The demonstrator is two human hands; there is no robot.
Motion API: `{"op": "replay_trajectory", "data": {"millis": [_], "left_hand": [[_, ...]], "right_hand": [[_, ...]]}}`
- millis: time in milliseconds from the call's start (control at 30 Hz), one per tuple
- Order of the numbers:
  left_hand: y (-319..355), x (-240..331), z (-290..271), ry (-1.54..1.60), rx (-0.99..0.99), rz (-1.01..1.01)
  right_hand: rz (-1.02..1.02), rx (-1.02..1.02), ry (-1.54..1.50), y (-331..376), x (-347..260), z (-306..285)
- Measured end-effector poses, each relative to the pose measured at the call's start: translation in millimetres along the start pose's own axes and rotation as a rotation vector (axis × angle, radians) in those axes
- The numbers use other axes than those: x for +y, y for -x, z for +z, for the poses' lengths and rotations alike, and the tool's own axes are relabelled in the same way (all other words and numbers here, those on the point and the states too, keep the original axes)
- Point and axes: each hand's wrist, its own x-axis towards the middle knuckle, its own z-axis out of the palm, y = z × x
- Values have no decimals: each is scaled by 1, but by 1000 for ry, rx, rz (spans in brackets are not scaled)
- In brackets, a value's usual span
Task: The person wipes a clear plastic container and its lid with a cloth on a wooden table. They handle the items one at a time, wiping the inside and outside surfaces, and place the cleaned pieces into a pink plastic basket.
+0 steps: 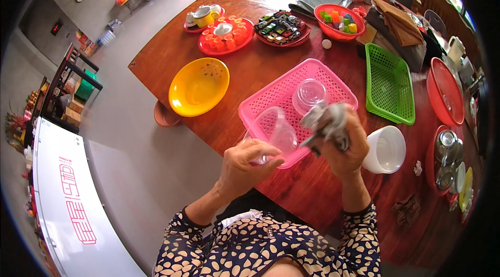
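My left hand point(249, 163) is closed on a clear plastic tub point(281, 130), tilted over the near-left edge of a pink plastic basket point(271, 88). In my right hand point(348, 147) is a crumpled grey cloth point(327, 121), bunched up just to the right of the tub and apart from it. A second clear round tub point(310, 96) lies inside the basket, behind the cloth. The lower part of the held tub is hidden by my left fingers. To the right of my right hand stands a white plastic tub point(386, 149).
Around the wooden table point(291, 193) are a yellow bowl point(199, 87), a green basket point(389, 87), a red tray point(225, 37) of orange cups, a plate of toy cars point(281, 28), a red basket of colored blocks point(339, 21), metal bowls point(446, 152) and a crumpled brown wad point(406, 209).
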Motion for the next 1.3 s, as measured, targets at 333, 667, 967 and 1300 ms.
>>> {"op": "replay_trajectory", "data": {"millis": [333,667,967,1300], "left_hand": [[16,-20,36,677,-19,-90],[18,-17,41,657,-179,70],[31,-34,34,907,-145,-201],[30,-22,36,881,-210,-16]], "right_hand": [[-91,-50,561,37,-28,36],[560,-150,-118,20,6,13],[-272,-289,513,44,-45,39],[-18,-246,183,17,-29,23]]}}
